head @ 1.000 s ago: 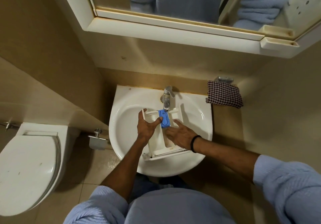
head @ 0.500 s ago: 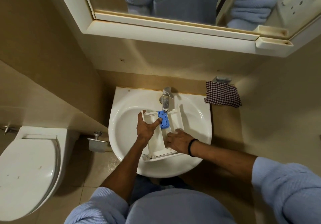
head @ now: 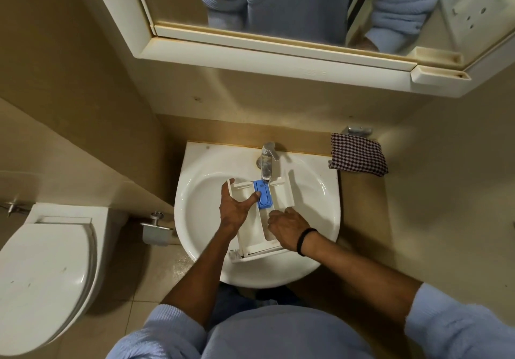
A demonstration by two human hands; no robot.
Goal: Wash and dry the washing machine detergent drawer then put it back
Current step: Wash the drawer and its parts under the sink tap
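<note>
The detergent drawer [head: 282, 195] lay in the sink [head: 199, 205], its far end under the tap [head: 267, 160] at the basin's 12 o'clock. The left hand [head: 235, 209] gripped the drawer's 9 o'clock wall, thumb on the blue insert [head: 263, 194]. The right hand [head: 288, 227] had its fingers [head: 274, 216] curled into the 3 o'clock compartment; whether they held anything could not be told. Washing seemed under way. Next would likely come rinsing each compartment, then drying with the checked cloth [head: 358, 154] at 2 o'clock.

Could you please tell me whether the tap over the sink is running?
Running: a clear stream falls from the tap onto the drawer's far end, beside the blue insert.
</note>
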